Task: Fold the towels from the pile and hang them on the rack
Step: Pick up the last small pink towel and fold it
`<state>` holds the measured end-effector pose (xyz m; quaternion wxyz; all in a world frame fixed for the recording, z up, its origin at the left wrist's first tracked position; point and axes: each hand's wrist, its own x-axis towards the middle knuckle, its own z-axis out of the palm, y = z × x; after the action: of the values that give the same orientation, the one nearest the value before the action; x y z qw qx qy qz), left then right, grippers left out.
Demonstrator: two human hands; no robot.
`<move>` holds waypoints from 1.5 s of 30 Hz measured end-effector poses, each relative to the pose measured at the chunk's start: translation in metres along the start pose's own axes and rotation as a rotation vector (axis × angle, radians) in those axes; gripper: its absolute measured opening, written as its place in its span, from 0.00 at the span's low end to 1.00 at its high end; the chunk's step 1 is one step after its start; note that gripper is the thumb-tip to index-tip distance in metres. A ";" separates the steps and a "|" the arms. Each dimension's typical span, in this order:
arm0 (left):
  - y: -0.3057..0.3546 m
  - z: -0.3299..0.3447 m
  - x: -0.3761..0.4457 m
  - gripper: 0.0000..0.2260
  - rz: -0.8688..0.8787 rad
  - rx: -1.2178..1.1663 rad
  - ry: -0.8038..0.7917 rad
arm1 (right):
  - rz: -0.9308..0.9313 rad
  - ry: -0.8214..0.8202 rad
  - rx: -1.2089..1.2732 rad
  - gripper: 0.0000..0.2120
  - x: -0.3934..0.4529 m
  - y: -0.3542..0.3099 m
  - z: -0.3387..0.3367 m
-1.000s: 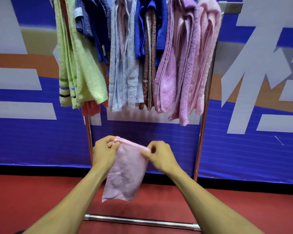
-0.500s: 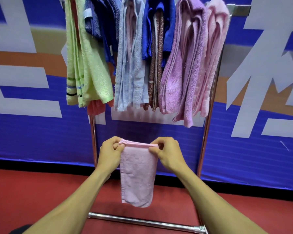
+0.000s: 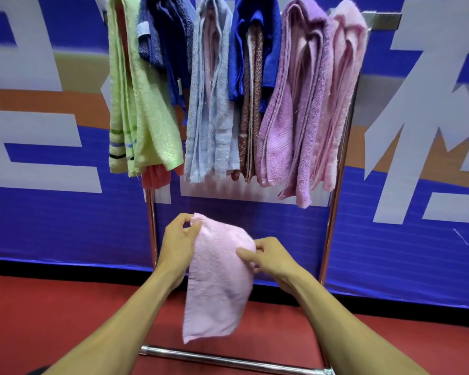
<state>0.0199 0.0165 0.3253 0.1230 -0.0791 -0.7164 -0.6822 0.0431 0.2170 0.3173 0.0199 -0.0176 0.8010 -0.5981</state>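
Behind rack (image 3: 336, 185), blue banner (image 3: 65, 226); below, red floor (image 3: 52, 315).

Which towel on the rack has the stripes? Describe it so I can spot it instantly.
Start at the metal rack against the blue wall and follow its row of hanging towels to the far left. The striped one is the lime-green towel; unlike its plain neighbours, it carries green, blue and black bands near its lower edge.

A blue banner (image 3: 65, 226) with large pale lettering, perhaps characters, stands behind a red floor (image 3: 52, 320)
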 end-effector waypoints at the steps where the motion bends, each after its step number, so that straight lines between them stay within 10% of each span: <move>1: -0.001 -0.001 0.001 0.08 0.000 0.022 0.022 | -0.010 -0.001 0.031 0.12 0.000 -0.002 0.000; 15: 0.004 0.004 -0.005 0.07 -0.018 -0.016 -0.120 | -0.098 0.295 0.146 0.07 0.002 -0.010 -0.001; 45: 0.006 -0.006 -0.002 0.09 0.164 0.436 -0.263 | -0.333 0.210 -0.137 0.08 -0.001 -0.017 -0.022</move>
<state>0.0240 0.0110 0.3302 0.0977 -0.1963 -0.8474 -0.4836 0.0428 0.2329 0.3402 -0.1640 -0.0887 0.8233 -0.5360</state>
